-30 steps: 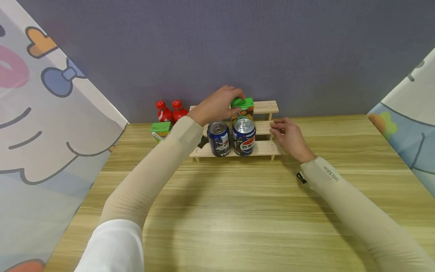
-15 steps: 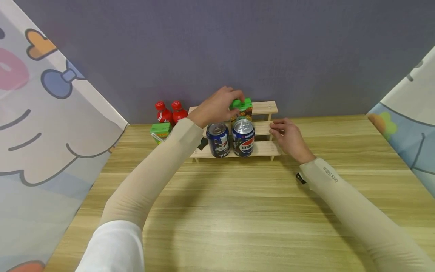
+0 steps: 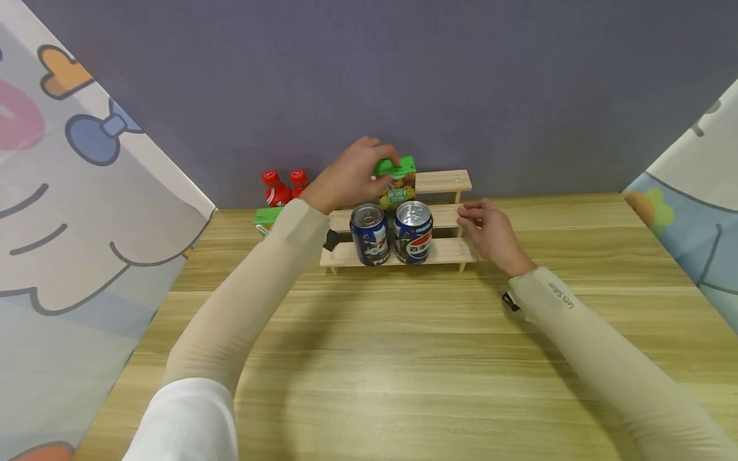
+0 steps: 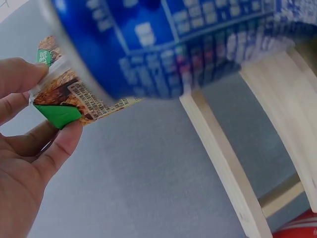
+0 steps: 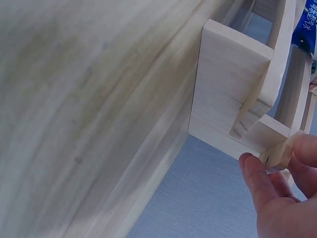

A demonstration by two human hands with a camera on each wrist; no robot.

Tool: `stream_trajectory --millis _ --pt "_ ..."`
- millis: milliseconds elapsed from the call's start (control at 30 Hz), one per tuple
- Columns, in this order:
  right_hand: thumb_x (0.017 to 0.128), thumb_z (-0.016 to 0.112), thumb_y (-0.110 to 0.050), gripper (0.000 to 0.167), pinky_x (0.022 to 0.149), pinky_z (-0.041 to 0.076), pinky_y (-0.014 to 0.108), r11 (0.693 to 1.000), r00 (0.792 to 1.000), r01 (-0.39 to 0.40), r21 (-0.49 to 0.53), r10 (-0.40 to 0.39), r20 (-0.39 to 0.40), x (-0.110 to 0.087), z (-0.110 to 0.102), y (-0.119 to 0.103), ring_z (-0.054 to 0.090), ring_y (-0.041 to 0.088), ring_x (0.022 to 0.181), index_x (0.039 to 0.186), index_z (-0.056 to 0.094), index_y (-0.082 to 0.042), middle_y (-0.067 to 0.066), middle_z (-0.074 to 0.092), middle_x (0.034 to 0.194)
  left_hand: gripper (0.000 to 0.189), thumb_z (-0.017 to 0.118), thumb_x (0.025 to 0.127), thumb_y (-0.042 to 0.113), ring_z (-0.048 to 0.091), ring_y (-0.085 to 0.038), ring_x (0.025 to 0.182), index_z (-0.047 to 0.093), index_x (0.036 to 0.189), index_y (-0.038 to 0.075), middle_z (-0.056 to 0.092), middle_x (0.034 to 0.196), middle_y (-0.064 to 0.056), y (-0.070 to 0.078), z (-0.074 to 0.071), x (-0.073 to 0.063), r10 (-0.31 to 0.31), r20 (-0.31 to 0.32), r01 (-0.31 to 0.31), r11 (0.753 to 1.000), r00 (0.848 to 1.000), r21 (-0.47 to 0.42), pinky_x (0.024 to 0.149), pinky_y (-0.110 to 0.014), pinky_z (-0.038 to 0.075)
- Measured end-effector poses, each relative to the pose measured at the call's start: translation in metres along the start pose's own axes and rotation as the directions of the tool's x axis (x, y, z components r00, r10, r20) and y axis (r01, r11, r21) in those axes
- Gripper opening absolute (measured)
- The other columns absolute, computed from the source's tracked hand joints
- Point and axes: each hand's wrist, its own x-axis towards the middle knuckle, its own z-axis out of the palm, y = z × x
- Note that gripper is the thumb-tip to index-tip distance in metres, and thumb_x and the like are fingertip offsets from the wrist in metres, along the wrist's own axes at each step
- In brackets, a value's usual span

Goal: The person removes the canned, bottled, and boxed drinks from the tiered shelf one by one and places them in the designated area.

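Observation:
My left hand (image 3: pixel 357 171) grips a small green drink carton (image 3: pixel 400 187) by its top end, behind two soda cans. In the left wrist view, the thumb and fingers hold the carton's green end (image 4: pixel 59 114). The wooden three-step rack (image 3: pixel 442 182) carries a dark blue can (image 3: pixel 370 238) and a blue Pepsi can (image 3: pixel 414 237) on its front step. At the rack's right side, my right hand (image 3: pixel 492 235) pinches the end of the middle board, its thumb and fingertips on the wood in the right wrist view. The cans hide the carton's bottom.
Two red-capped bottles (image 3: pixel 277 191) stand on the table left of the rack. In front of them is another green carton (image 3: pixel 265 216), partly covered by my left sleeve. A grey wall panel (image 3: pixel 519 115) rises behind the rack, and the wooden table (image 3: pixel 432 358) extends in front.
My left hand has shifted left and slightly up with the drink carton. My right hand, the rack and the cans have stayed in place.

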Motion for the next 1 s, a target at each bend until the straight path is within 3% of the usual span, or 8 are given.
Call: stream_trajectory --millis 767,1000 --pt "0.092 0.058 -0.001 0.026 0.089 0.046 0.043 0.999 1.000 0.027 -0.028 -0.027 -0.013 0.000 -0.004 0.007 0.054 0.038 0.106 0.112 0.060 0.016 0.024 0.050 0.120 0.020 0.065 0.088 0.013 0.048 -0.025 0.102 0.064 0.108 0.006 0.059 0.110 -0.008 -0.018 -0.028 -0.028 -0.070 -0.105 0.072 0.997 0.992 0.016 0.084 -0.038 0.040" --pt "0.092 0.057 0.000 0.026 0.089 0.046 0.043 0.999 1.000 0.022 -0.032 -0.023 -0.010 0.001 -0.003 0.008 0.053 0.038 0.107 0.113 0.060 0.016 0.023 0.050 0.120 0.020 0.064 0.089 0.013 0.046 -0.025 0.095 0.065 0.108 0.006 0.059 0.107 -0.008 -0.026 -0.032 -0.038 -0.080 -0.133 0.083 0.996 0.988 0.020 0.077 -0.037 0.039"
